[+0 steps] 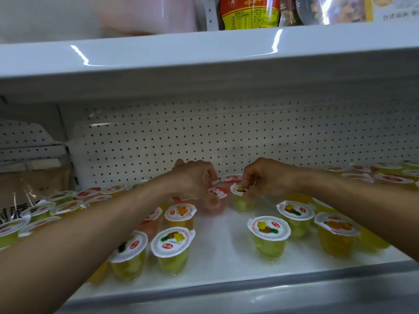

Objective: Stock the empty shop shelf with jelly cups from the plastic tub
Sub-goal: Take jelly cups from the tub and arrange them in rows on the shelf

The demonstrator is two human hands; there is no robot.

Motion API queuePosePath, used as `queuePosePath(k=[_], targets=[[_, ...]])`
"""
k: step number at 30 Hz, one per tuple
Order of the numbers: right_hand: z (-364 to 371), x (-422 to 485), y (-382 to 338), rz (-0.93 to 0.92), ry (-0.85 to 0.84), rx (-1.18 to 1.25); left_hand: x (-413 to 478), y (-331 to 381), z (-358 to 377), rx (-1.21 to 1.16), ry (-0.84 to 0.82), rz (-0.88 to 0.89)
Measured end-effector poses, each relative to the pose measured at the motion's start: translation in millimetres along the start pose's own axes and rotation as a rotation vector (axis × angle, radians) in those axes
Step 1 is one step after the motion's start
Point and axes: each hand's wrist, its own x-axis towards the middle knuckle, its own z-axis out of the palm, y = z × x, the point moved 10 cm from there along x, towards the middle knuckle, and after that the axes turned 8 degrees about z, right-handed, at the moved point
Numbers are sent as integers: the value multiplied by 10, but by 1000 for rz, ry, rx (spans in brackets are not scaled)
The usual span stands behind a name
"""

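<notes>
left hand (192,180) – fingers grip pink jelly cup (218,203) | right hand (260,177) – fingers pinch green jelly cup (243,203) rim | shelf (224,243): other sealed cups (268,236) upright, fruit chunks inside

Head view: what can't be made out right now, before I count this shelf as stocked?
Plastic tub: outside the head view entirely.
Pink cup: the left hand covers its side, so whether it is seated or lifted is unclear.
Green cup: the right hand hides part of its lid.
Cups under the left forearm: mostly hidden.
Far-right cups: blurred and cut off by the frame edge.
</notes>
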Motion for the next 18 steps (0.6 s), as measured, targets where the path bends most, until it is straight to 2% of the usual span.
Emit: queuePosePath(k=[5, 11, 18], targets=[[17, 27, -19, -17, -18, 5, -55, -24, -42, -33, -3, 17], [-32, -36, 17, 48, -10, -64, -132, -87, -100, 31, -4, -52], [29, 46, 25, 0, -45, 78, -82, -139, -45, 28, 14, -61]])
